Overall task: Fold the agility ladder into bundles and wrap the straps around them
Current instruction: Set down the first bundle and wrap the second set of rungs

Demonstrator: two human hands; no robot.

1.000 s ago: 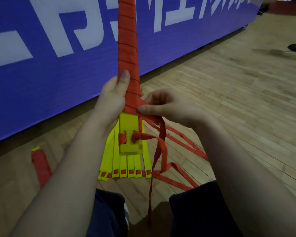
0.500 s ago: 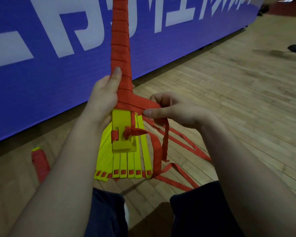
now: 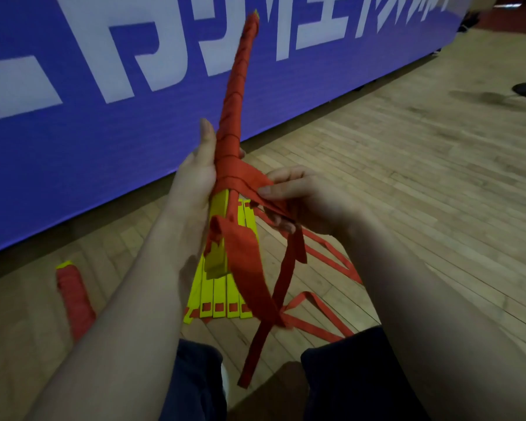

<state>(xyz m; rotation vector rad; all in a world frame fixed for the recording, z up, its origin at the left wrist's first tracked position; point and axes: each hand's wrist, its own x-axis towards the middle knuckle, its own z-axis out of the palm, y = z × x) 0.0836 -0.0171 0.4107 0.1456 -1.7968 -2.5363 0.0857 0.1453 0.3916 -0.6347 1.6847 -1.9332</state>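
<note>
Left hand [image 3: 195,189], head view: I see it clamped round the bundle [image 3: 234,110] at the lower end of the red wrapping. The palm lies against the bundle's left side and the thumb is laid straight up along it. The other fingers pass behind and are mostly hidden. Its forearm enters from the lower left edge and rises toward the middle.

Right hand [image 3: 304,205]: it sits just right of the bundle, level with the left palm, with its fingers curled. Thumb and fingers pinch the strap [image 3: 246,262] where it leaves the last turn of wrapping, and that short span runs flat from bundle to hand. Its forearm enters from the lower right, so the two arms converge on the bundle.

Bundle: it is held up off the floor [image 3: 407,177] and leans away from me and slightly right. Its upper end stands in front of the blue banner [image 3: 104,141]. Yellow rungs [image 3: 219,293] fan out below the left hand. I cannot tell whether their lower ends touch the floor.

Strap: loose lengths hang below both hands, cross in front of the rungs and lie in loops on the floor between the rungs and my dark trousers [image 3: 201,381].

Second bundle [image 3: 73,293]: it lies on the floor at left, near the foot of the banner and well apart from the hands.
</note>
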